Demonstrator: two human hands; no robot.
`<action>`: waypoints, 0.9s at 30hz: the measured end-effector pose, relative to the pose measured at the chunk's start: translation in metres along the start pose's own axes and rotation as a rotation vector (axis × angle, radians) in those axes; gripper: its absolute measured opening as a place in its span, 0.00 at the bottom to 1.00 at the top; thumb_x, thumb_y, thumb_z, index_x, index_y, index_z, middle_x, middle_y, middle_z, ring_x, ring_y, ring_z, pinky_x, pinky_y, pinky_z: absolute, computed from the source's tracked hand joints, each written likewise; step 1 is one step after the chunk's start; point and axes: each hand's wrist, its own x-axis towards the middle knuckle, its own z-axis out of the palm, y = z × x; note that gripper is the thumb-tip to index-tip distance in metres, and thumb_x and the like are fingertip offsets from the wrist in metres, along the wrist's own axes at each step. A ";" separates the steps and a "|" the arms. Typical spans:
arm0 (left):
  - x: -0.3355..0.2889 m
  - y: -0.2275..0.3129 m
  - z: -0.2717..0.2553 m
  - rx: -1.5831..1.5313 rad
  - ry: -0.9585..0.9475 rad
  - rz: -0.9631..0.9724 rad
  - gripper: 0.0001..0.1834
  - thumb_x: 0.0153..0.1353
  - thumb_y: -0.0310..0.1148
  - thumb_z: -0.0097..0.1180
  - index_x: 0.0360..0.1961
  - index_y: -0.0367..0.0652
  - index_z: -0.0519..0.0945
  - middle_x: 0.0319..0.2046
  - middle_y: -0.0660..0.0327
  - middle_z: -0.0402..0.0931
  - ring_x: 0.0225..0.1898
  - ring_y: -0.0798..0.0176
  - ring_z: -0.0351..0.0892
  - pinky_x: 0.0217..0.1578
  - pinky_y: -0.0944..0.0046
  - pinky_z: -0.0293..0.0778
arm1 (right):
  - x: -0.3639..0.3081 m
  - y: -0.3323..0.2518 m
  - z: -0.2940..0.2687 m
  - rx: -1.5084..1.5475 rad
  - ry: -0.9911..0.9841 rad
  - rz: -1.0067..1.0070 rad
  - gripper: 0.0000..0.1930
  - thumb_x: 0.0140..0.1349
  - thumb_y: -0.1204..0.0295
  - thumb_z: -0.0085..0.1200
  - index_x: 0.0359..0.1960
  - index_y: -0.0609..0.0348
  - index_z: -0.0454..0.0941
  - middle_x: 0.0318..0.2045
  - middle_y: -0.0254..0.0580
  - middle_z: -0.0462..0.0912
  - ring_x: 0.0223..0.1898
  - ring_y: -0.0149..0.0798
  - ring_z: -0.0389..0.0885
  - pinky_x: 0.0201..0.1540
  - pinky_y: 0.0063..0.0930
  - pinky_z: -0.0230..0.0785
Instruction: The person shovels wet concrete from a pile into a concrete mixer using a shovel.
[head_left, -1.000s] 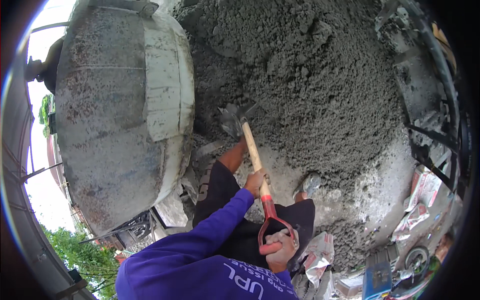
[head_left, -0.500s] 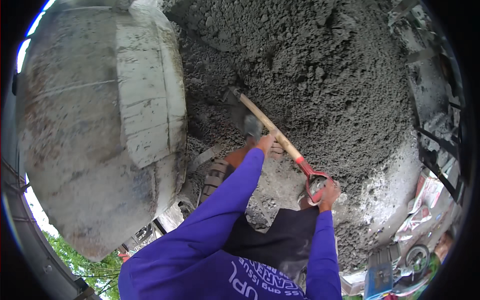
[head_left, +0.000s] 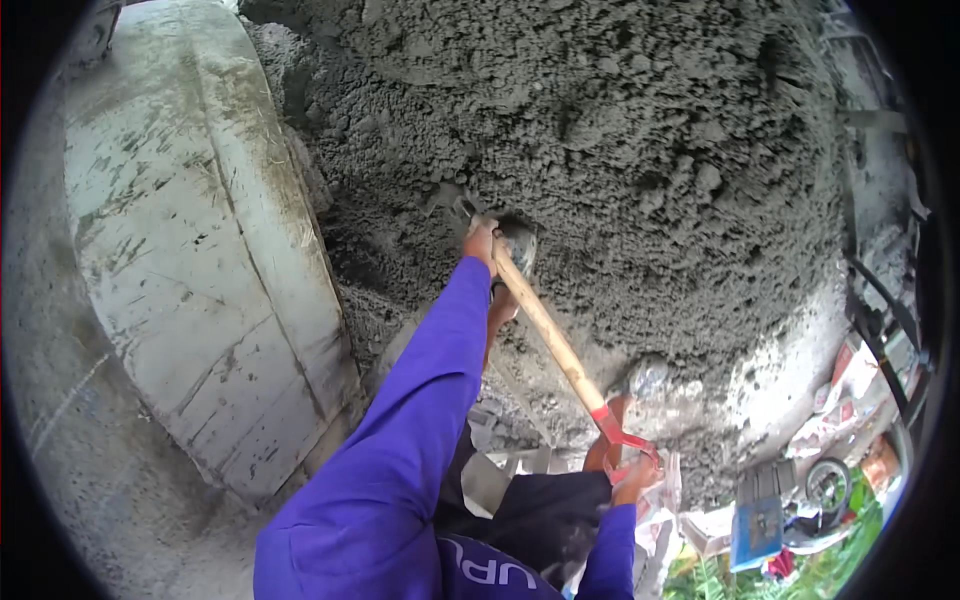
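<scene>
A shovel point(head_left: 548, 335) slants across the middle, with a pale wooden shaft and a red D-shaped grip. My left hand point(head_left: 481, 243) wraps round the shaft low down, close to the blade. At the other end, my right hand point(head_left: 637, 479) is closed on the red grip. Only a bit of metal shows at the shaft's lower end; the rest of the blade is hidden in the heap of damp grey mix point(head_left: 640, 170). My left foot point(head_left: 518, 245) is beside the shaft at the edge of the heap.
On the left bulges a large drum point(head_left: 190, 220) crusted with grey-white cement. Dark metal bars point(head_left: 885, 300) line the right side, near crumpled sacks point(head_left: 835, 405). A blue box point(head_left: 757, 532) and a small wheel point(head_left: 828, 487) are at the lower right.
My left hand has moved down the shaft toward the blade. My right hand and the red grip have come nearer to me. The view has shifted, and the drum shows at another angle.
</scene>
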 end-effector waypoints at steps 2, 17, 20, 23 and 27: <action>-0.042 -0.032 0.031 0.036 0.054 -0.051 0.07 0.60 0.34 0.52 0.28 0.47 0.68 0.19 0.63 0.66 0.16 0.62 0.67 0.18 0.59 0.68 | 0.019 0.001 -0.103 -0.402 0.058 -0.536 0.10 0.56 0.66 0.55 0.38 0.52 0.75 0.25 0.35 0.74 0.21 0.31 0.70 0.21 0.28 0.69; -0.360 -0.148 0.098 0.127 -0.035 0.166 0.09 0.55 0.30 0.58 0.32 0.42 0.70 0.18 0.62 0.68 0.14 0.61 0.70 0.15 0.56 0.70 | -0.015 -0.090 -0.320 -0.123 -0.212 0.140 0.11 0.55 0.71 0.43 0.27 0.59 0.79 0.23 0.39 0.75 0.25 0.33 0.75 0.25 0.27 0.68; -0.372 -0.134 0.128 0.363 -0.072 0.493 0.14 0.52 0.31 0.60 0.36 0.35 0.70 0.23 0.56 0.74 0.21 0.55 0.76 0.24 0.53 0.75 | 0.062 -0.079 -0.300 -0.033 -0.444 0.327 0.09 0.54 0.72 0.46 0.23 0.58 0.79 0.23 0.42 0.77 0.25 0.36 0.77 0.25 0.29 0.69; -0.389 -0.099 0.139 0.559 0.077 1.017 0.15 0.54 0.31 0.61 0.38 0.34 0.72 0.29 0.55 0.76 0.23 0.59 0.75 0.24 0.60 0.75 | 0.162 -0.095 -0.255 -1.187 -0.737 0.092 0.09 0.54 0.67 0.52 0.23 0.58 0.80 0.21 0.42 0.80 0.22 0.37 0.78 0.22 0.31 0.68; -0.470 -0.154 0.150 0.769 0.248 0.919 0.22 0.49 0.32 0.64 0.42 0.33 0.71 0.32 0.55 0.77 0.28 0.60 0.77 0.29 0.60 0.75 | 0.225 -0.056 -0.339 -1.481 -0.860 -0.153 0.10 0.50 0.65 0.57 0.24 0.60 0.82 0.19 0.41 0.80 0.19 0.37 0.78 0.20 0.32 0.67</action>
